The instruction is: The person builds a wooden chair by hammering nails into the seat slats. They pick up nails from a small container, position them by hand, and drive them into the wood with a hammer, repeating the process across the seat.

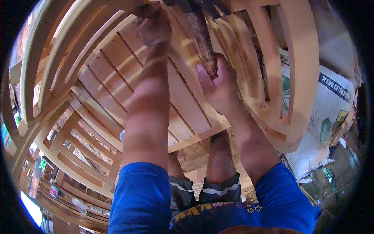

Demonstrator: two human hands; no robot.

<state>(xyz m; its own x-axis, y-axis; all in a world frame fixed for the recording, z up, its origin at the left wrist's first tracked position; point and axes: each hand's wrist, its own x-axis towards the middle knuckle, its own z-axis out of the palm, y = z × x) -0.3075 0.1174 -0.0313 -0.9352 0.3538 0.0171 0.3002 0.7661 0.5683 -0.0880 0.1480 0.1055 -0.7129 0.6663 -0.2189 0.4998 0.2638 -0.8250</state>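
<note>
My right hand [220, 85] is closed around a rough, brown wooden handle [203, 37], thumb along its side. The handle runs up to a dark part [191, 5] at the top edge, too cut off to identify. Further forward, my left hand [155, 25] is in shadow beside the curved wooden slats, its fingers bent together; what they grip is hidden. Beneath both arms lies a slatted wooden seat [113, 66] of pale planks with dark gaps. A curved wooden side frame [304, 70] rises at the right.
Curved wooden backs and slats [82, 144] crowd the left side. White printed sacks [331, 105] lie beyond the frame at the right. My legs [222, 160] stand just behind the seat's near edge. A small clear plastic piece [80, 206] is at the lower left.
</note>
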